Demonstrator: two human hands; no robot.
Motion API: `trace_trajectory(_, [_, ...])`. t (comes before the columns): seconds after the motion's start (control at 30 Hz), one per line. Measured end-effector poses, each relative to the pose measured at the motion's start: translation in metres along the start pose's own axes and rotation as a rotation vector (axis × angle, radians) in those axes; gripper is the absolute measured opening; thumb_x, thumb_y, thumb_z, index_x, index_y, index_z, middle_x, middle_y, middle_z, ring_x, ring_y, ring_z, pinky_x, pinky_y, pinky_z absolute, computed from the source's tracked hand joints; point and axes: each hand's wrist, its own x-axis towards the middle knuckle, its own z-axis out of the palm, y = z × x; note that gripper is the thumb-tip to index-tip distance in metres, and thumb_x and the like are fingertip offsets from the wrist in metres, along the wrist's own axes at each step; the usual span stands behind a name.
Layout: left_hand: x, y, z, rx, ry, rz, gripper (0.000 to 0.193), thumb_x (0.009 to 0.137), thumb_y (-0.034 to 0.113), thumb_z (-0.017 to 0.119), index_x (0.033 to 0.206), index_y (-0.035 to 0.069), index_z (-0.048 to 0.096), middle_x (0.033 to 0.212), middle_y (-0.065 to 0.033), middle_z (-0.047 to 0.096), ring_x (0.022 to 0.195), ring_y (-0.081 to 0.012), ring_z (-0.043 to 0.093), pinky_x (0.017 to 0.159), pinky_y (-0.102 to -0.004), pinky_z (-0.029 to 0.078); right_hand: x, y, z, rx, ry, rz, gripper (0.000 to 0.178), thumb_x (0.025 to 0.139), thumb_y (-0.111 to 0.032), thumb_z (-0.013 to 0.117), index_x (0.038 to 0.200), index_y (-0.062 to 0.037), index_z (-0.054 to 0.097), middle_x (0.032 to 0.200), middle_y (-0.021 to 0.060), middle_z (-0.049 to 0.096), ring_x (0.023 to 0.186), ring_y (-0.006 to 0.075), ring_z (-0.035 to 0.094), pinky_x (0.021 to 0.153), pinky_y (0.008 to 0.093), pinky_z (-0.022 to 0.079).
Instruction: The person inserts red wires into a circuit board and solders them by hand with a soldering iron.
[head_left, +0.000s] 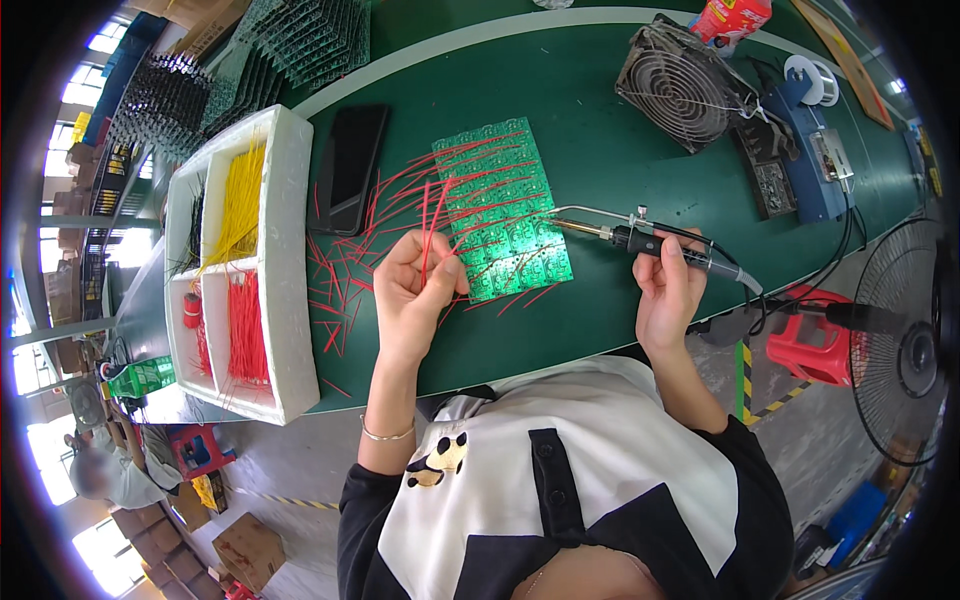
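A green circuit board panel (515, 235) lies on the green work table, with rows of red wires running off its left side. My left hand (415, 290) is closed at the panel's lower left, pinching red wires (427, 225) that stick up between thumb and fingers. In my right hand (668, 285) is a soldering iron (640, 242), gripped by its dark handle. A thin metal tube runs along the iron, and its tip points left over the panel's right part. Whether the tip touches the board I cannot tell. Loose red wires (335, 285) are scattered left of my left hand.
A white foam box (290, 250) on the left holds yellow, red and black wires in compartments. Behind it lies a black phone (350, 170). At the far right stand a dusty square fan (680, 85) and a blue solder feeder (805, 150) with a spool. Stacked boards (310, 40) fill the back left.
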Motion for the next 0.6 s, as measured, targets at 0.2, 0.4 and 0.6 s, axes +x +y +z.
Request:
trace_trajectory(0.2, [0.002, -0.002, 0.004, 0.609, 0.088, 0.134, 0.01, 0.075, -0.003, 0.062, 0.083, 0.0, 0.056, 0.069, -0.0022, 0.056, 0.054, -0.0045, 0.048, 0.044, -0.0179, 0.034, 0.001, -0.001, 0.001, 0.0, -0.008, 0.002, 0.015, 0.088, -0.018, 0.051, 0.09, -0.0032, 0.05, 0.057, 0.0007, 0.043, 0.046, 0.0047, 0.035, 0.039, 0.0179, 0.022])
trace_trajectory(0.4, [0.007, -0.003, 0.011, 0.861, 0.108, 0.426, 0.013, 0.069, -0.004, 0.066, 0.081, 0.001, 0.063, 0.077, -0.0054, 0.054, 0.062, -0.011, 0.053, 0.047, -0.0218, 0.04, 0.0, 0.0, 0.004, -0.088, -0.054, -0.007, 0.015, 0.09, -0.02, 0.048, 0.089, -0.0047, 0.05, 0.056, 0.0008, 0.042, 0.046, 0.0049, 0.031, 0.042, 0.0184, 0.021])
trace_trajectory(0.6, [0.009, -0.005, 0.007, 0.874, 0.089, 0.365, 0.012, 0.071, -0.004, 0.065, 0.081, 0.001, 0.065, 0.077, -0.0059, 0.054, 0.062, -0.0117, 0.053, 0.051, -0.022, 0.043, -0.002, 0.001, 0.002, -0.101, -0.044, 0.001, 0.013, 0.089, -0.018, 0.049, 0.088, -0.0047, 0.05, 0.057, 0.0008, 0.042, 0.046, 0.0045, 0.033, 0.041, 0.018, 0.02])
